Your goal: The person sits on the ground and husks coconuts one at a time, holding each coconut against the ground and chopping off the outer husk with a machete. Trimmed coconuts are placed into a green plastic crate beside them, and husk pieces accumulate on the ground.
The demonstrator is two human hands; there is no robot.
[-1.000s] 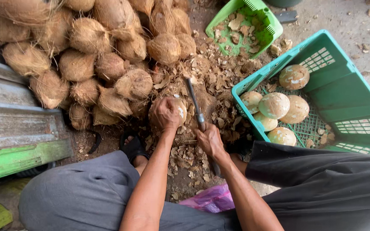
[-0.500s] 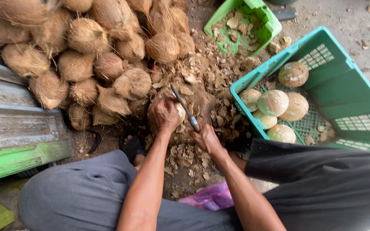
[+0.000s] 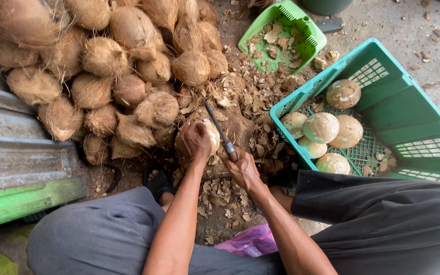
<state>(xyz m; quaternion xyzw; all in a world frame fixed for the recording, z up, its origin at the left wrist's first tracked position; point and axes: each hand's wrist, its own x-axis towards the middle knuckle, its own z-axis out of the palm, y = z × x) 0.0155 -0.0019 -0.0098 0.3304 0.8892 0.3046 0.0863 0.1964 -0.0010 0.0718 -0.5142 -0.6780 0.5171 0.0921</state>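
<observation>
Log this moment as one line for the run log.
left hand holds coconut | right hand grips knife on it | peeled coconuts in teal crate

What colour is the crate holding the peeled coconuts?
Teal green crate, clearest in the head view.

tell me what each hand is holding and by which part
Left hand grips a partly peeled coconut over its top. Right hand holds a knife by its handle, blade against the coconut.
</observation>
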